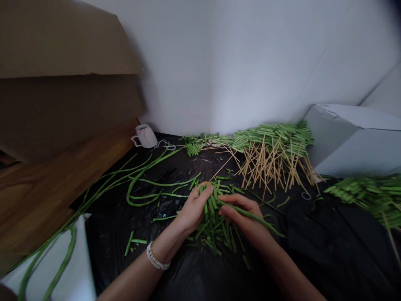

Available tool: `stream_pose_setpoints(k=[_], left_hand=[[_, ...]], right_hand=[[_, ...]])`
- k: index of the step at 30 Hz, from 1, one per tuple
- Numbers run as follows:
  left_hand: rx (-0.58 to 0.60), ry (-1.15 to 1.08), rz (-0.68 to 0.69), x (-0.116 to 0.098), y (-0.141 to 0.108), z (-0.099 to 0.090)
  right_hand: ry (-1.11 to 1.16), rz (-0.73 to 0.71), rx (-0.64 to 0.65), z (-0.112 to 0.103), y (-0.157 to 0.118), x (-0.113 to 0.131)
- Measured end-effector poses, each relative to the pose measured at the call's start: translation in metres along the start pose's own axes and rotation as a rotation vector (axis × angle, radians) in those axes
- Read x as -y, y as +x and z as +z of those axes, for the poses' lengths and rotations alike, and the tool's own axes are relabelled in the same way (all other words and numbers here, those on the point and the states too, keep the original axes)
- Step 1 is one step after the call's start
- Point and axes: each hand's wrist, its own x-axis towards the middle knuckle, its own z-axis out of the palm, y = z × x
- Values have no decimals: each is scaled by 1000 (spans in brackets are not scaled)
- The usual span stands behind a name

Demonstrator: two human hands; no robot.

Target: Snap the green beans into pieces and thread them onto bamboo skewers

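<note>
Centrally, the left hand's [191,212] fingers close around short green pieces [211,204]; the right hand's [253,229] pinch a long strand [268,225]. Seemingly finished rows [272,134] with sticks [265,161] lie at one o'clock, uncut strands [139,205] at ten.

Black plastic sheeting [125,276] carries cut green stems [216,234], skewers [269,161] and, seemingly, a mug [146,136].

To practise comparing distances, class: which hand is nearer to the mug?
Left. The left hand is in front of the mug and to its right; the right hand is farther right.
</note>
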Motion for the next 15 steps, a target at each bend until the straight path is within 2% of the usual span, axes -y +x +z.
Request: stream_pose_setpoints(k=[4,7,9,11,13,15], left_hand=[[205,-117,-104,-6,-1,-1],[463,-148,-217,-10,-8,-7],[672,-75,-267,-12,-13,-12],[805,-2,-291,-14,-15,-17],[767,34,-290,-14,-14,-19],[637,36,-269,-12,-10,-18]], right_hand=[[198,43,-35,-8,3,-3],[372,59,-70,-12,6,-1],[452,62,-94,-14,8,2],[479,37,-121,-17,11,4],[455,8,-129,-18,11,4],[388,0,-108,-18,10,1]])
